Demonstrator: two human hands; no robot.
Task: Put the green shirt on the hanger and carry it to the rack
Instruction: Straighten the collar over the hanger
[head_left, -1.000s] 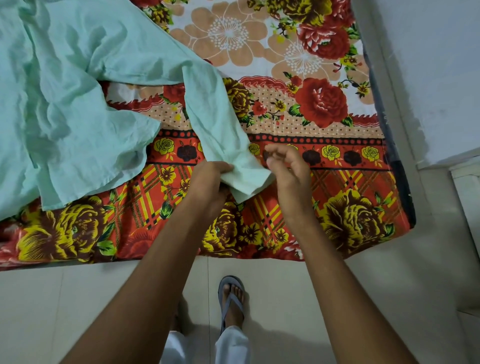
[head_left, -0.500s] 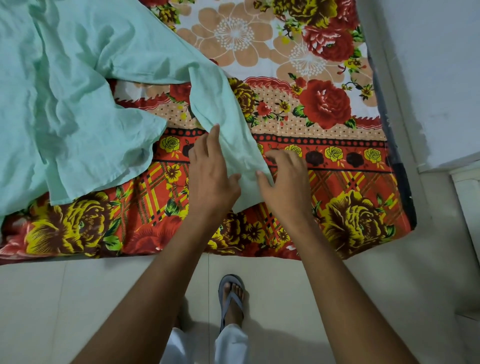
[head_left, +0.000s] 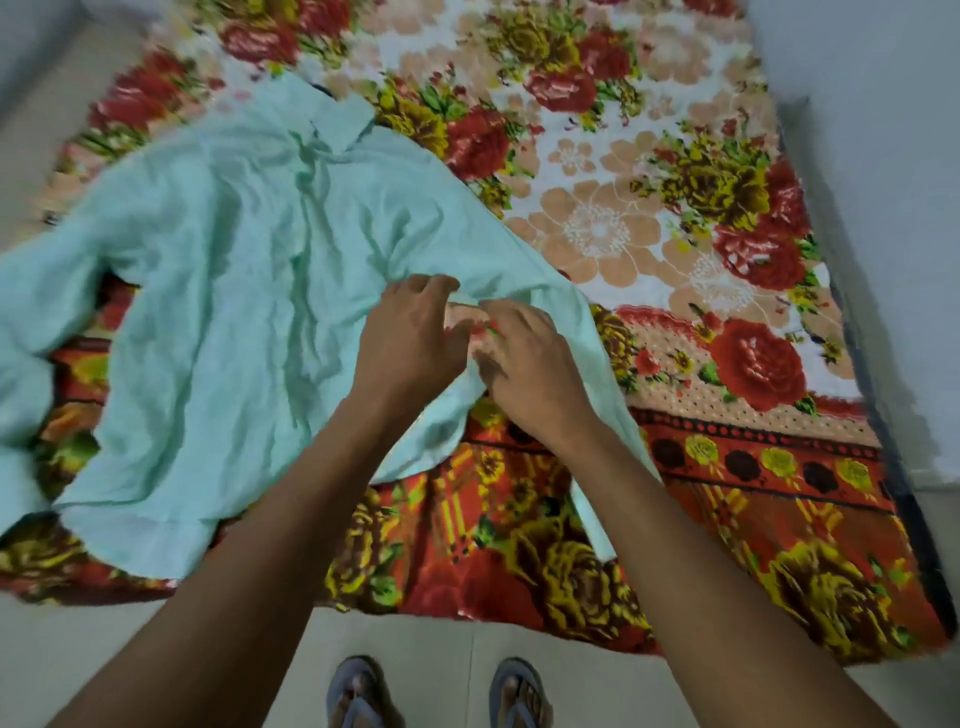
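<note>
Light is soft and even, moderately bright, with no glare or hot spots. Its source is not visible. Faint shadows sit just under the fingertips (head_left: 439, 291) of the left hand (head_left: 410, 343) and beneath the right hand (head_left: 530, 374), darkening the folds of the green shirt (head_left: 234, 291) there. Around the fingers the picture is fairly sharp; farther out the floral bedsheet (head_left: 727, 234) smears with motion blur, worst at the far-left edge. Wide-angle distortion bends the frame's borders, and the corners dim slightly.

Green shirt (head_left: 223, 291): thin matt wrinkled cloth; bedsheet (head_left: 675, 218): matt floral printed fabric.
</note>
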